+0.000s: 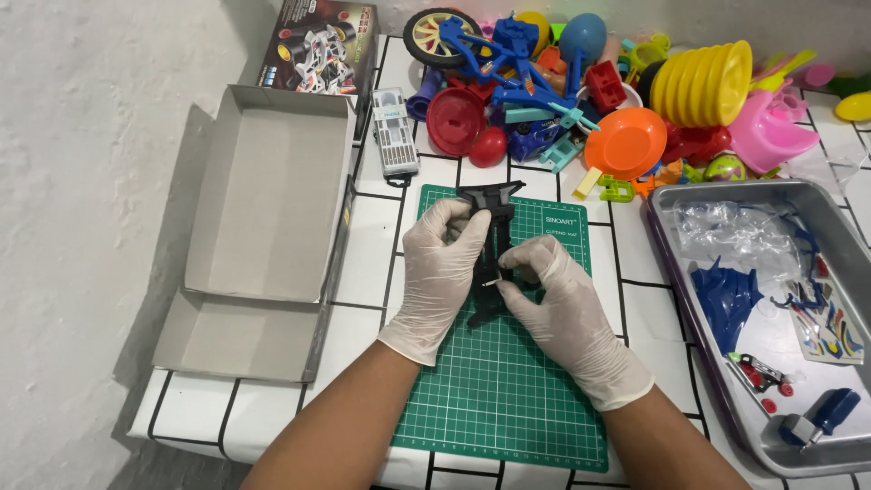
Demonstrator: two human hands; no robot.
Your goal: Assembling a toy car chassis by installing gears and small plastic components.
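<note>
Where left hand (442, 272) grips | black chassis (494, 218) hidden (partly) | right hand (562, 313) pinching

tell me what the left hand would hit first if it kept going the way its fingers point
The left hand already touches the black plastic chassis; past that, probably the red dome-shaped toy, though depth is unclear.

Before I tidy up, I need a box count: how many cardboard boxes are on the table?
2. An open, empty grey box lies left of the green cutting mat. A closed printed box stands behind it against the wall. The toy pile might hide more.
</note>
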